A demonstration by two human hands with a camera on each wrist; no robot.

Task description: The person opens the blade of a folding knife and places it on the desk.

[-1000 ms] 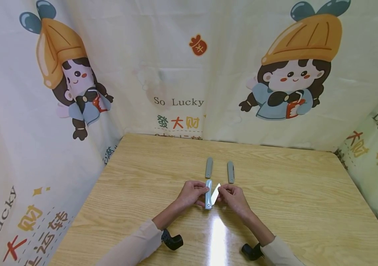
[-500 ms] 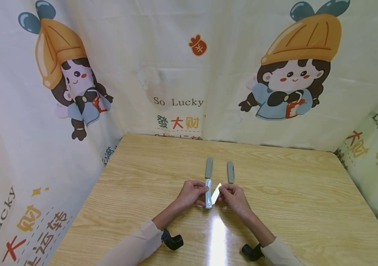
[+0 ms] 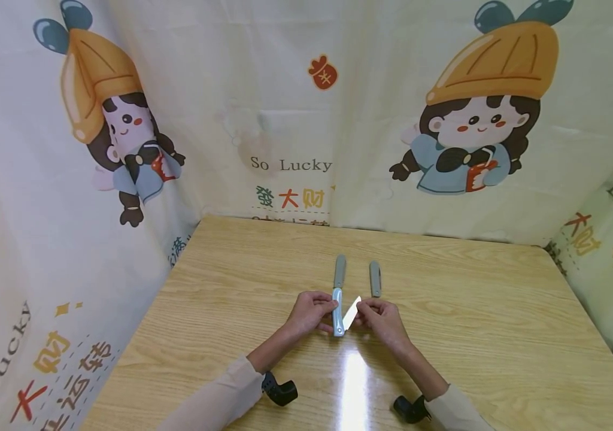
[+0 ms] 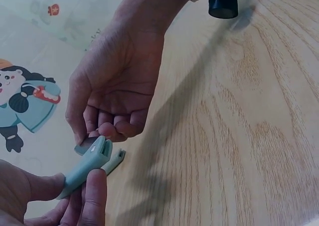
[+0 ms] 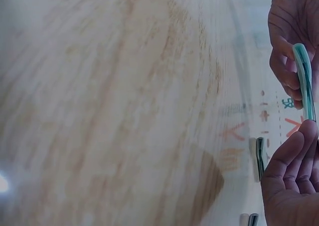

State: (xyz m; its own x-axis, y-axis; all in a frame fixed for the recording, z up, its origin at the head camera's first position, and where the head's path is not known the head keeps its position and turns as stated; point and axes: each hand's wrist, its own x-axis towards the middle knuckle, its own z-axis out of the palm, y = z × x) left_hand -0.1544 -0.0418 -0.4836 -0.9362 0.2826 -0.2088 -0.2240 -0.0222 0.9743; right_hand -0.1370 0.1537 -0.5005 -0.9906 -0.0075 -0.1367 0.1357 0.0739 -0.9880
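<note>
Head view shows a light blue folding knife point(image 3: 337, 312) held in front of the person over a wood-grain table point(image 3: 231, 263), with its blade point(image 3: 352, 314) swung partway out from the near end of the handle, forming a narrow V. The left hand point(image 3: 312, 311) grips the handle from its left side, thumb on top and fingers beneath. The right hand point(image 3: 384, 320) pinches the blade near its tip between thumb and fingers. Left wrist view shows both grips close up, the handle looking pale green there and its open slot visible at the end. Right wrist view shows the handle almost edge-on between the two hands. Beyond the hands, a grey slim piece point(image 3: 340, 271) lies lengthwise on the table, its near end just past the far end of the handle; whether they touch I cannot tell. A second grey piece point(image 3: 375, 278), with a dark slot along its side, lies to its right, apart from it. Black devices point(image 3: 281, 390) sit at both wrists, by pale sleeves point(image 3: 231, 383). A printed cloth point(image 3: 371, 120) hangs behind the table and along its sides.
</note>
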